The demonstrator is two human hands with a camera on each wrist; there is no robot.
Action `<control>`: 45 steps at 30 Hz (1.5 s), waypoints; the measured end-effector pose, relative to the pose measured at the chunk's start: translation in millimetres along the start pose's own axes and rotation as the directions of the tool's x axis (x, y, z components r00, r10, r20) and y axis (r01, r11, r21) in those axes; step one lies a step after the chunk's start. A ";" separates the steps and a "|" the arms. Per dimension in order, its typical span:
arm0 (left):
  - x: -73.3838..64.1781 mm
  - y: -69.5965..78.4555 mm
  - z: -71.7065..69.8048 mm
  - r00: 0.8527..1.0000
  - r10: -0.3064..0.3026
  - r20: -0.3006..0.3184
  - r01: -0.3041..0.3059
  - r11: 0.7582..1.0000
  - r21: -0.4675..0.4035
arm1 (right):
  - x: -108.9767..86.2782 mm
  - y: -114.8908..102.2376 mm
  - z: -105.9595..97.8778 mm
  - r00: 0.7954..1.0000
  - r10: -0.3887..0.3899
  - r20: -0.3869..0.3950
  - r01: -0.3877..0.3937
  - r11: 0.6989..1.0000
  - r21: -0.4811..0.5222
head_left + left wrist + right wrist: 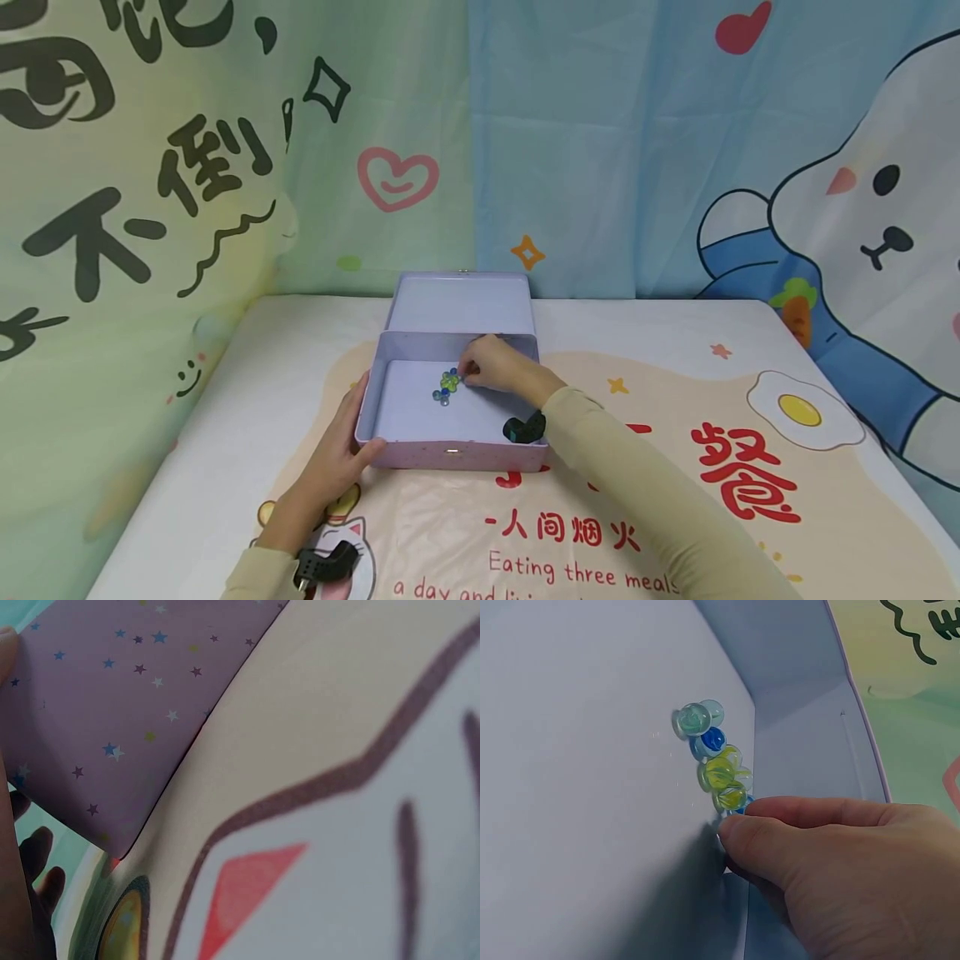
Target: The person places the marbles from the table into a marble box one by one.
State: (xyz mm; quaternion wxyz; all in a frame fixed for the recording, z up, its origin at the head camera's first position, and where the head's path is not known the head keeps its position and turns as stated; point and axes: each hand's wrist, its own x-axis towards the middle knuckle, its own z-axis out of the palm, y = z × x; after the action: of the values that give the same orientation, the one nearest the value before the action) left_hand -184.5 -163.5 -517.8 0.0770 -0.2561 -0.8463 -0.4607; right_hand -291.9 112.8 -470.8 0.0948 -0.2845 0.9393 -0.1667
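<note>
A lilac tin box (412, 454) stands on the table with its hinged lid (463, 304) raised at the back. Stars dot its outer wall (135, 697) in the left wrist view. My left hand (337, 454) grips the box's front left corner, thumb at the front rim and fingers along the left side. Inside, several glass marbles (720, 774), clear, blue and yellow-green, lie touching in a short crooked row. At its far end my right hand (495, 364) reaches down, thumb and fingertips pinched together at a marble they mostly hide. A blue marble (742, 805) shows beside the fingertips.
The box's side walls (810, 735) rise around the marbles. Under the box lies a printed tablecloth (675, 383) with red lettering and a fried egg. A patterned curtain (555, 150) hangs behind the table. Each wrist wears a black camera (326, 564).
</note>
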 end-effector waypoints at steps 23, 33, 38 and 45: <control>-0.8 0.1 0.6 1.000 -0.012 0.007 0.012 1.000 0.000 | 1.3 1.2 1.6 1.000 -0.028 -0.010 0.027 0.999 -0.018; -0.7 -0.6 0.0 1.000 -0.003 0.003 0.003 1.000 0.001 | 1.0 0.4 0.6 1.000 -0.030 -0.008 0.030 0.999 -0.012; -0.1 -2.2 0.2 1.000 -0.002 0.002 0.002 1.000 0.001 | 1.3 0.6 0.9 0.999 -0.030 -0.014 0.029 1.000 -0.008; -0.3 0.1 -0.8 1.000 -0.013 0.006 0.013 1.000 -0.006 | 2.1 0.7 0.8 0.999 -0.032 -0.019 0.032 1.000 -0.002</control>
State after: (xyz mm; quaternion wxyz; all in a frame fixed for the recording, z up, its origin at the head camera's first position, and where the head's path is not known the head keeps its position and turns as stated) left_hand -184.3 -164.2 -517.4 0.0708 -0.2520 -0.8467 -0.4632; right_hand -293.8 112.0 -471.9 0.0831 -0.2978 0.9357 -0.1701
